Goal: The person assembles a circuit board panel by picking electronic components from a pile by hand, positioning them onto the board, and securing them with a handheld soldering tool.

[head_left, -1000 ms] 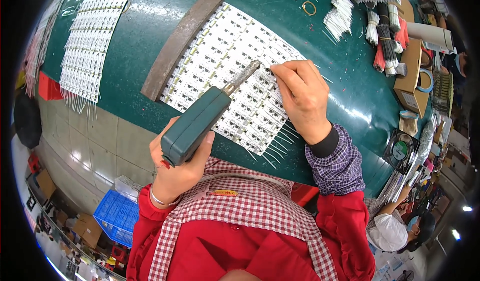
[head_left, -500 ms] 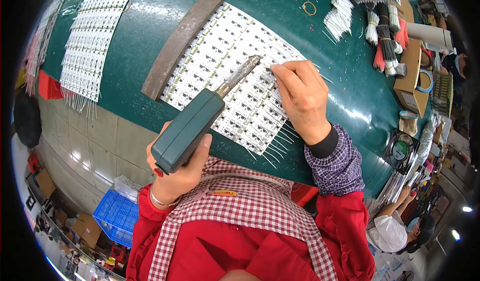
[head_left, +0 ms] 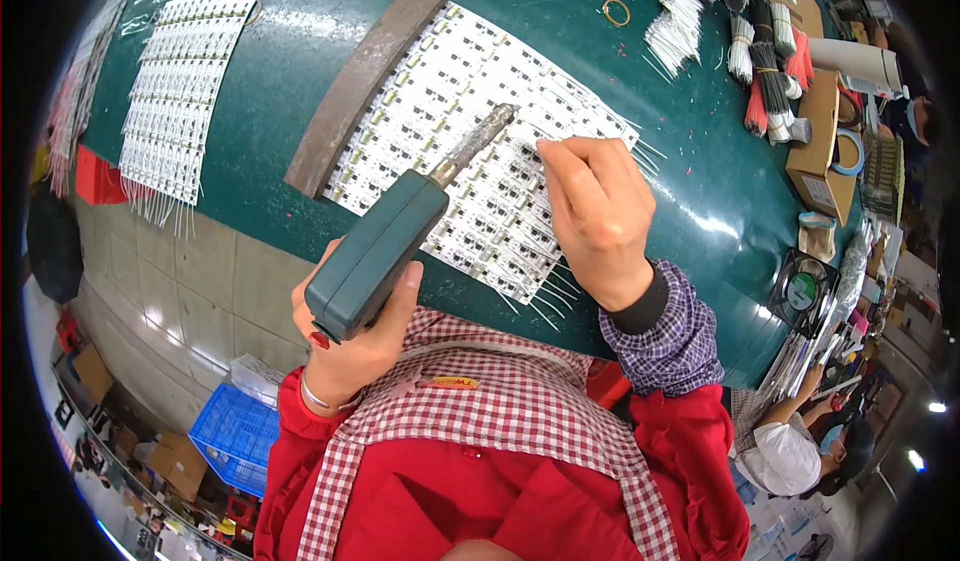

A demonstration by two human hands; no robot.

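Across the green table (head_left: 540, 16), at a slant before me, lies the white panel (head_left: 480, 211) of small circuit boards, and I follow the work on it from afar. My left hand (head_left: 355, 366) is wrapped around the body of a green hand tool (head_left: 375, 256), its metal tip on or just above the panel (from this angle I can't say which). My right hand (head_left: 600, 221) has thumb and forefinger pinched together near that tip; whether anything thin sits between them, I cannot tell.

I'd judge the work partway along: white wires (head_left: 563, 288) lie over the panel's right-hand part and trail past its edge, while I make out none on the columns toward the metal bar (head_left: 365, 86) along the left edge. Tool and right hand hide some of the boards, which spoils any count.

Farther left, a second panel (head_left: 185, 86) has wires hanging from its near end. Off to the right sit a loose wire pile (head_left: 675, 31), a cardboard box (head_left: 818, 176) and a black fan (head_left: 803, 291).
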